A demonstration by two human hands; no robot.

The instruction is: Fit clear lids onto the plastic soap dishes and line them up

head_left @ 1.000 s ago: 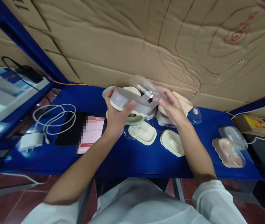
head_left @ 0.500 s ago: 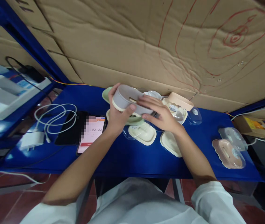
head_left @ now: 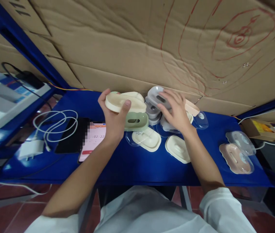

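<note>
My left hand [head_left: 114, 121] is closed round a cream soap dish tray [head_left: 137, 104], its thumb lying across the top face. In my right hand [head_left: 174, 108] is a grey slotted soap dish [head_left: 154, 94], tilted and gripped at its right end. Under the left hand's tray sits a green slotted soap dish [head_left: 141, 121]. More grey dishes [head_left: 153, 113] stand beneath the right hand's piece, partly hidden. Nearer to me lie two cream trays, one left [head_left: 150, 139] and one right [head_left: 176, 149], with a clear lid [head_left: 131, 138] beside the left one.
A peach dish [head_left: 192, 108] and a clear lid [head_left: 201, 120] are right of my right hand. Farther right lies a pink soap dish [head_left: 235, 161] with clear lids. A phone [head_left: 93, 137], white cable [head_left: 62, 113] and charger [head_left: 32, 149] lie left. Cardboard [head_left: 118, 48] walls the back.
The grey dish and the cream tray, together in both hands before, are now apart. My right hand has carried the grey dish rightward; the cream tray stays in my left hand.
</note>
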